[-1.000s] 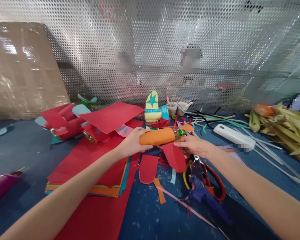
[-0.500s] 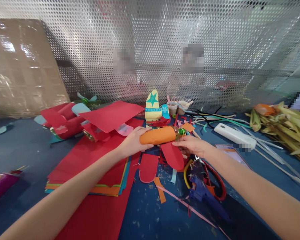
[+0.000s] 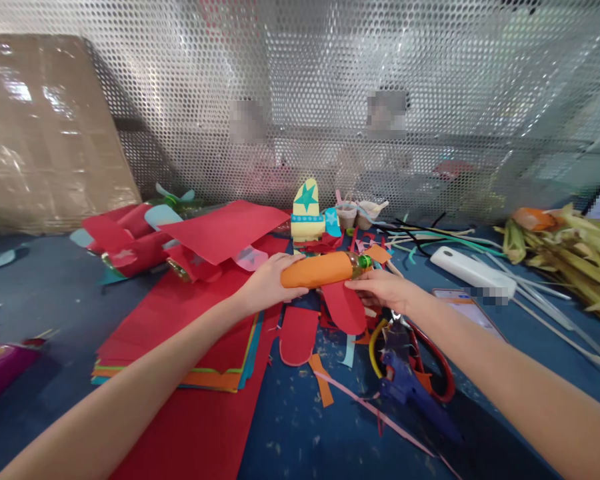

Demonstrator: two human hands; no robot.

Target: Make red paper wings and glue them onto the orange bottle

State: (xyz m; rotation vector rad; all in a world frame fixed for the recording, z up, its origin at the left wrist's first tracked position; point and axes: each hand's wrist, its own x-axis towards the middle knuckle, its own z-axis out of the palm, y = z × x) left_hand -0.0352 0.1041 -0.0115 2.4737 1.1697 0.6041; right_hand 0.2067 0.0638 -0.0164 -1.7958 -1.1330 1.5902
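While clasped at its base by the left hand (image 3: 266,285), with the right hand (image 3: 380,289) pinching a red paper piece (image 3: 347,308) under the neck, probably light, crushable, slick: orange-wrapped bottle (image 3: 320,269).

Bright, glare on mesh wall (image 3: 430,80); edges warped, perhaps soft.

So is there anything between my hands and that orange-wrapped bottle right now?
Nothing visible. The left hand already wraps the butt end of the orange-wrapped bottle, and the right hand touches it below the green cap end, pinching a red paper cutout against its underside. That cutout hangs beneath the bottle, not between grip and bottle.
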